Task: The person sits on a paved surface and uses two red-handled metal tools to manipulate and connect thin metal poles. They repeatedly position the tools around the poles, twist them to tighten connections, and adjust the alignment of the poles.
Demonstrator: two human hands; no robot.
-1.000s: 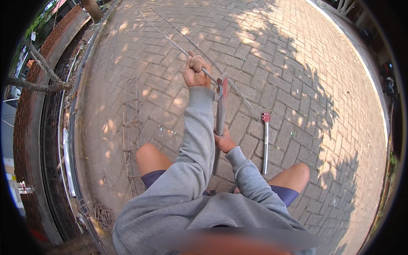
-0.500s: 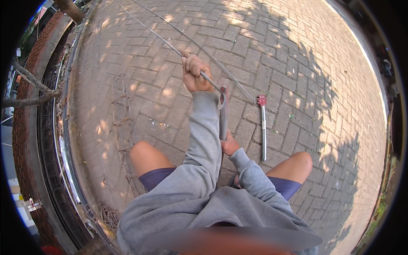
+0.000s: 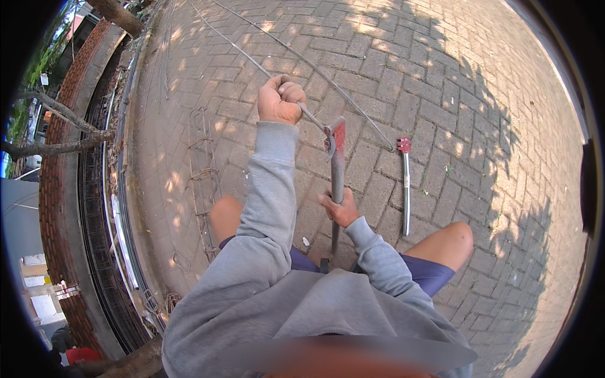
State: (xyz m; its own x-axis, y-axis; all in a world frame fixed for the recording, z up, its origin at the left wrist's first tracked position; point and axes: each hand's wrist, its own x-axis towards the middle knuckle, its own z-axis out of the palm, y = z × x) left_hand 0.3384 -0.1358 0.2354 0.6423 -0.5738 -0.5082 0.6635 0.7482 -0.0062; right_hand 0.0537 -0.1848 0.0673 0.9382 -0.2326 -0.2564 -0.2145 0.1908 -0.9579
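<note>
- Left hand: grip closed in a fist about a thin metal rod, which runs from the upper left through the fist; its near end meets the head of the red-headed bar.
- Right hand: grip wrapped round the bar's grey shaft, below the red head; fingertips partly blurred.
- Bar sits in front of the torso, between the knees; its lower contact cannot be made out.
- Second rod lies on the paving, its end beside the red head of a silver-handled tool.
- Wire frame lies left of the left forearm.
</note>
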